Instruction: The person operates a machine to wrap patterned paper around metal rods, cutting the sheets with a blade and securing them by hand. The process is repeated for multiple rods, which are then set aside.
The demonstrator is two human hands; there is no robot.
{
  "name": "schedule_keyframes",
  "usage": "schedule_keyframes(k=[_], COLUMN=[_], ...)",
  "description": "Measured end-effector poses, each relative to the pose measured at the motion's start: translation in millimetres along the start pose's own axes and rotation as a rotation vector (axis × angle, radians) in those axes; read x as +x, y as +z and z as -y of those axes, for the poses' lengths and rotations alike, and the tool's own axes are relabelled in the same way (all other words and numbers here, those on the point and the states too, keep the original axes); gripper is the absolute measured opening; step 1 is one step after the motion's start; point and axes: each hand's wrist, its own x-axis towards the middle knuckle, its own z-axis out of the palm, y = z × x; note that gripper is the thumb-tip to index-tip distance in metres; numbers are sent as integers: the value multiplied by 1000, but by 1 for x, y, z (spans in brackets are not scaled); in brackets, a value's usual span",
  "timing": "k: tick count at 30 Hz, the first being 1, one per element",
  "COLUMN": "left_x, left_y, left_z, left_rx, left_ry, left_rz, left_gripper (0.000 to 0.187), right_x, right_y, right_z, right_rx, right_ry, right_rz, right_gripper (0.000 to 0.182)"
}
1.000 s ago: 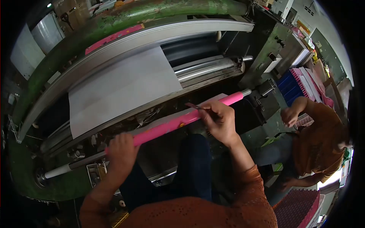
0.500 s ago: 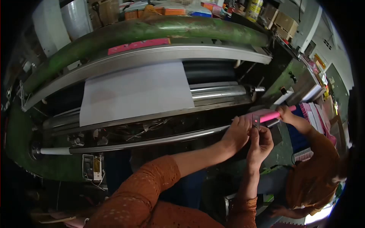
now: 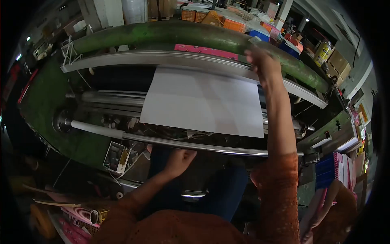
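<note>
My right hand (image 3: 265, 67) is raised over the metal crossbar, its slightly blurred fingers apart. A small metal plate (image 3: 255, 40) lies on the green roller (image 3: 178, 34) just beyond the fingertips, seemingly apart from them. Low in front of me, my left hand (image 3: 180, 160) is loosely closed against the underside of a long shiny metal rod (image 3: 195, 145); no object shows in it. A white sheet (image 3: 203, 99) hangs from under the crossbar (image 3: 138, 57) across the machine's metal rollers. White material wraps the rod's left end (image 3: 95, 129).
A pink strip (image 3: 203, 51) lies behind the crossbar. An open electrical box (image 3: 116, 157) with wires is at the lower left. Another person's arm (image 3: 325, 205) is at the lower right, near stacked pink and white material (image 3: 345, 171). Orange crates (image 3: 233, 25) stand behind.
My right hand has moved from the rod's right end up to the green roller, where the plate now lies. My left hand has moved left along the rod. The view has shifted right.
</note>
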Motion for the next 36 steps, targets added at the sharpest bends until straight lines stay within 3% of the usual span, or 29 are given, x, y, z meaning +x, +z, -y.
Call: schedule_keyframes(k=[1,2,3,4,5,6,7,9,10,13,16,21,23,24,28,30,31,32,34,36], left_x=[3,7,10,12,14,14,15,21,21,2,-12,-38,-49,-53,-73,-74,-75,-74,-72,-70], left_y=[-10,-19,-26,-33,-39,-46,-62,-65,-63,-67,-74,-72,-77,-74,-70,-71,-70,-70,-73,-75], left_z=[8,16,24,32,39,43,45,41,39,34,46,30,28,14,-32,-41,-47,-50,-50,-54], left_rx=[-10,-181,-350,-358,-562,-764,-664,-818,-966,-880,-754,-659,-613,-613,-664,-669,-701,-732,-763,-796], left_ry=[-3,63,128,122,108,92,-24,32,97,76,98,-4,-22,-26,7,7,20,31,38,53], left_rz=[-8,-139,-268,-269,-328,-385,-361,-450,-541,-534,-462,-476,-409,-404,-501,-502,-523,-541,-506,-480], left_gripper=[17,18,19,19,21,23,30,30,31,25,20,18,25,25,23,23,21,20,19,18], right_x=[-32,-78,-117,-154,-188,-219,-238,-237,-234,-221,-244,-262,-270,-271,-283,-290,-286,-282,-272,-241], right_y=[1,5,-3,-6,-9,-21,-33,-82,-101,-135,-154,-140,-144,-131,-136,-112,-94,-94,-100,-99], right_z=[1,-4,-15,-28,-57,-90,-123,-182,-197,-225,-230,-190,-176,-158,-121,-91,-67,-60,-53,-46], right_rx=[-7,-58,-217,-300,-388,-288,-188,223,468,518,452,361,309,273,62,-739,-952,-957,-1405,-1400], right_ry=[82,157,313,518,700,781,851,760,715,396,319,385,378,361,423,-154,-275,-261,-481,-480], right_rz=[123,209,496,807,938,719,497,47,-299,-486,-334,-477,-420,-488,-395,-343,-304,-304,-65,-83], right_gripper=[22,22,23,19,17,17,17,20,19,11,14,19,19,18,16,29,34,34,24,14])
